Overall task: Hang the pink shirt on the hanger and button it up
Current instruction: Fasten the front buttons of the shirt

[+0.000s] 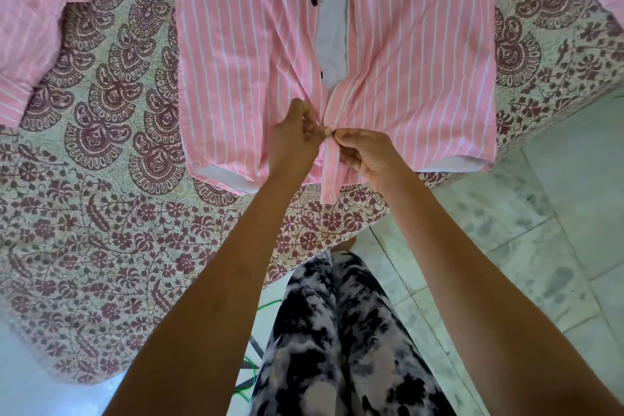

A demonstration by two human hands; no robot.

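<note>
A pink shirt with white stripes [415, 54] lies flat on a patterned bedspread [101, 219], hem toward me. Its front stands open higher up, showing the white inside and two dark buttons [314, 2] on the left placket. My left hand [295, 142] pinches the left front edge near the hem. My right hand [364, 154] pinches the right front edge, with a small dark button [334, 134] between the two sets of fingertips. The hands touch at the placket. No hanger shows in view.
The shirt's sleeves [37, 20] spread out to the upper left and upper right. The bed's edge runs diagonally on the right, with a pale tiled floor [557, 246] beyond. My patterned trouser legs [337, 341] and a green cord [250, 371] are below.
</note>
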